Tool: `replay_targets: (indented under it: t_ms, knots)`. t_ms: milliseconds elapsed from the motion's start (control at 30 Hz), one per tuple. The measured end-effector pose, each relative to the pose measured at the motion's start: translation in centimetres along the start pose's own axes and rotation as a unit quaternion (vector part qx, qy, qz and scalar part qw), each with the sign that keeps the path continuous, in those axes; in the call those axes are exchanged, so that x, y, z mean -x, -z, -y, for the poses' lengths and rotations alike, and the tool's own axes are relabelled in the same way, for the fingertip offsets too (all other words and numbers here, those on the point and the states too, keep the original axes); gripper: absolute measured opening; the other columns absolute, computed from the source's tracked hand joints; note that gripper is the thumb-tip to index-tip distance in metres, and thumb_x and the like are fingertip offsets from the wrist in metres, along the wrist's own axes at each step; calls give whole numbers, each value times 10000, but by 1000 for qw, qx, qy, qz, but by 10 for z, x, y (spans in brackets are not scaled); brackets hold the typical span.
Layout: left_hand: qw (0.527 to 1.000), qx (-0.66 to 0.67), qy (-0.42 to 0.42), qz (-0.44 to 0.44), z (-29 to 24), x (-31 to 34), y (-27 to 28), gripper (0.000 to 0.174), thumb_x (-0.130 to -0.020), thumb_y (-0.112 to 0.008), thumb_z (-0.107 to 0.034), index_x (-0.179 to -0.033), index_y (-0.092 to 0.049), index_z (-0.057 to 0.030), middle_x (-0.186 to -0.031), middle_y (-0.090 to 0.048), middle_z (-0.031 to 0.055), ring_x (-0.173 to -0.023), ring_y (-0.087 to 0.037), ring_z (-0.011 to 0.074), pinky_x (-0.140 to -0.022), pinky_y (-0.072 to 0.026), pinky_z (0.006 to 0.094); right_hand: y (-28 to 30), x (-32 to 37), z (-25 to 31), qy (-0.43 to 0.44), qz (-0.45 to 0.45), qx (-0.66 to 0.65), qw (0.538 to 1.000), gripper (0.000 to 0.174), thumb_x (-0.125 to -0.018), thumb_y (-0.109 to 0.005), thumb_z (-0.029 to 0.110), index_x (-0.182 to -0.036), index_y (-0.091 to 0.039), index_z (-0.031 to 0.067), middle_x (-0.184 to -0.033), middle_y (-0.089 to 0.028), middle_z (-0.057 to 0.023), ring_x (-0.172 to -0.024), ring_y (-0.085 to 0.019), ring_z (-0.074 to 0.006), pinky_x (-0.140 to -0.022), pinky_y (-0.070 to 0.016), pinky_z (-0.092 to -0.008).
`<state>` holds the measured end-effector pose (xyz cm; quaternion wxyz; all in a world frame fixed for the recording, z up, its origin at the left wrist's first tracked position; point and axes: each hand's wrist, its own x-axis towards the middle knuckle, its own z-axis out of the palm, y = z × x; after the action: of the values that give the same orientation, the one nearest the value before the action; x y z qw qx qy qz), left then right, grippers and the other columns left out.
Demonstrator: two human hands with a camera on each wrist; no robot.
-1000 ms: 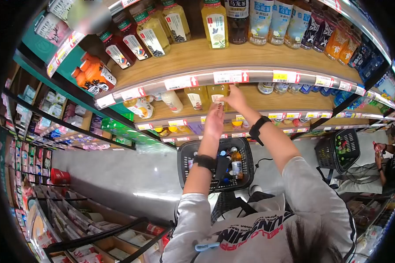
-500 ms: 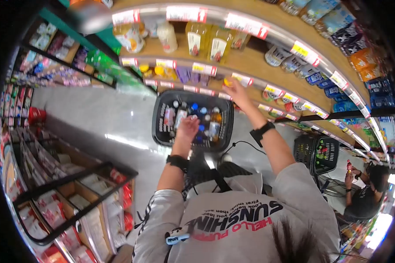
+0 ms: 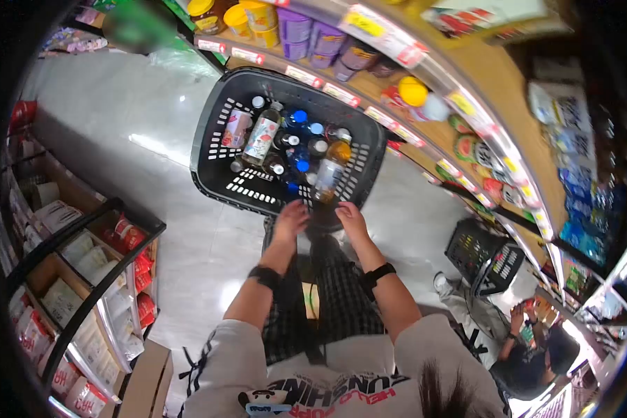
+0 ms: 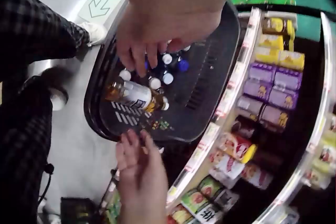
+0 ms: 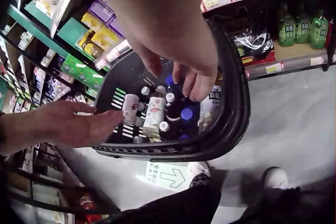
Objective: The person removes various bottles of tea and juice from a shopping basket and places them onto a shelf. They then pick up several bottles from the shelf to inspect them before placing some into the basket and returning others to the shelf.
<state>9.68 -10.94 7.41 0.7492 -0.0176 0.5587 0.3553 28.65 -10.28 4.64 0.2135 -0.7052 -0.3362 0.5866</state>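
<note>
A black plastic shopping basket (image 3: pixel 212 182) stands below me on the floor, beside the shelf. Inside lie a bottle of amber drink (image 3: pixel 332 169), a bottle with a white and red label (image 3: pixel 262 138), a pink-labelled container (image 3: pixel 237 129) and several blue-capped bottles (image 3: pixel 298 118). My left hand (image 3: pixel 292 221) is at the basket's near rim, fingers loosely bent, holding nothing. To its right, my right hand (image 3: pixel 352 220) is near the same rim, by the amber bottle's base, also with nothing in it. In the right wrist view, my right hand's relaxed fingers (image 5: pixel 199 85) overlap the basket's inside.
Shelves with yellow-lidded jars (image 3: pixel 258 15) and purple tubs (image 3: pixel 296 31) run along the basket's far side. Another dark basket (image 3: pixel 484 254) and a crouching person (image 3: pixel 536 348) are to the right. A rack of packets (image 3: pixel 83 279) stands at the left; a cable lies on the floor.
Both hands have come down from the bottles on the shelf to the basket's near rim, the left first passing over the basket. My head view has tilted down toward the basket.
</note>
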Motion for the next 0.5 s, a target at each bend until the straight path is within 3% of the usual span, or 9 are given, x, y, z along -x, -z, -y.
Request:
replay_targets:
  t_ms: [33, 67, 133, 167, 233, 300, 367, 400, 500]
  knots:
    - [999, -46, 8, 15, 11, -28, 0, 420, -816, -500, -295, -1206, -443, -149, -1225, -458, 58, -1044, -475, 202, -841, -365, 371, -10, -26, -18, -22, -33, 29, 999, 374, -799, -595, 239, -1068, -489, 1, -908, -589, -89, -884, -551, -155, -752, -430, -253]
    - [990, -140, -1, 2, 7, -34, -18, 391, -816, -488, -250, -1195, -465, -155, -1187, -479, 32, -1023, -476, 166, -819, -361, 345, -18, -52, -44, 49, -94, 148, 983, 424, -789, -599, 282, -1073, -478, -10, -917, -587, -108, -876, -556, -180, -754, -431, -267]
    - [983, -179, 8, 38, 17, -70, -25, 391, -818, -488, -191, -1202, -455, -124, -1049, -528, 4, -893, -500, 116, -707, -390, 255, -25, -85, -33, -42, -88, 204, 974, 697, -770, -497, 499, -1160, -394, -69, -1076, -497, -283, -1047, -476, -366, -816, -421, -403]
    - [979, -200, -2, 39, 20, -86, -27, 395, -818, -485, -172, -1202, -446, -92, -1008, -543, 30, -836, -511, 120, -676, -399, 252, -30, -111, -46, -73, -83, 128, 986, 913, -696, -525, 588, -1198, -299, -140, -1124, -460, -312, -1087, -440, -392, -868, -387, -399]
    - [969, -244, -17, 42, 30, -113, -25, 404, -818, -480, -135, -1204, -428, -29, -927, -573, 82, -720, -533, 126, -615, -416, 246, -51, -150, -49, -147, -196, 132, 961, 781, -658, -668, 450, -1145, -407, -101, -1065, -538, -233, -976, -544, -303, -836, -410, -335]
    - [997, -60, 6, 38, 44, -128, -21, 407, -816, -467, -108, -1213, -423, -28, -959, -580, 84, -799, -543, 158, -689, -421, 262, -63, -179, -71, -179, -251, 192, 932, 858, -590, -711, 476, -1154, -405, -94, -1083, -531, -232, -995, -537, -308, -841, -414, -347]
    - [977, -203, -54, -24, 53, -134, -9, 396, -792, -495, -132, -1174, -467, -30, -975, -577, 116, -844, -543, 182, -744, -420, 279, -63, -185, -55, -250, -158, 221, 929, 1106, -536, -678, 555, -1244, -174, -130, -1163, -454, -271, -1041, -503, -353, -868, -423, -355]
    - [957, -274, -85, -53, 53, -136, -2, 391, -780, -509, -145, -1154, -489, -31, -983, -576, 132, -867, -543, 194, -772, -419, 287, -67, -191, -63, -260, -176, 200, 928, 1088, -524, -697, 532, -1236, -189, -114, -1142, -468, -262, -1032, -509, -349, -866, -427, -366]
    - [982, -167, 79, -39, 21, -111, -1, 426, -818, -474, -118, -1228, -406, -24, -1090, -534, 60, -943, -511, 204, -834, -381, 310, -70, -184, -53, -246, -227, 124, 934, 932, -523, -762, 359, -1206, -283, -58, -1091, -504, -236, -988, -536, -334, -826, -453, -380]
